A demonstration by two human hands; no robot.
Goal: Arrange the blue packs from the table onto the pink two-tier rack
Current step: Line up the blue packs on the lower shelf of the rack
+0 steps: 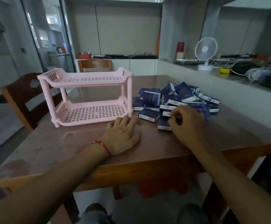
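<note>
The pink two-tier rack (89,97) stands on the left half of the table, and both its shelves hold nothing. A pile of several blue packs (176,99) lies to its right. My left hand (123,136) rests flat on the table just in front of the rack's near right corner, fingers spread. At the near edge of the pile, my right hand (188,123) curls its fingers round a blue pack (163,124) that still lies on the table.
The brown table (66,146) has its front edge close to me. Wooden chairs stand at the left (27,97) and behind the rack (95,65). A white counter on the right carries a small fan (205,54) and cables. A red stool (163,188) sits under the table.
</note>
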